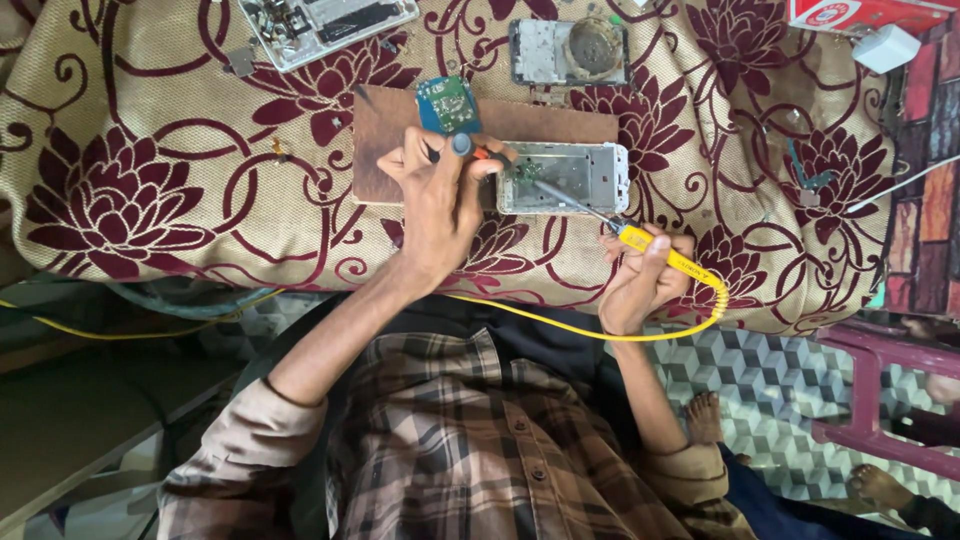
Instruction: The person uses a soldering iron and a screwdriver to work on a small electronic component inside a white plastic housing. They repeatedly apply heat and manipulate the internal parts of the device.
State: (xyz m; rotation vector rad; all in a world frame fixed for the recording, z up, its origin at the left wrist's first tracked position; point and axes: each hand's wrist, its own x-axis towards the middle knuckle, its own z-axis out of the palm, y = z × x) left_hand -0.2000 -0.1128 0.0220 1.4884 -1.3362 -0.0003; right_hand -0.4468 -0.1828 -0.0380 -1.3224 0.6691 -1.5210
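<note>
Though the left hand hides what its closed grip pinches, an orange-handled tool tip peeks out beside the fingers. Just right of it lies one opened phone frame on a wooden board. The right hand grips one yellow soldering iron, its tip on that frame. Beyond the hands lie one blue circuit board and two more phone shells, one cut off by the edge, the other whole.

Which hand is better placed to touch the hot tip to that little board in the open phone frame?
Probably the right hand: it grips the yellow soldering iron, tip by the phone frame. The left hand is steadying parts.
</note>
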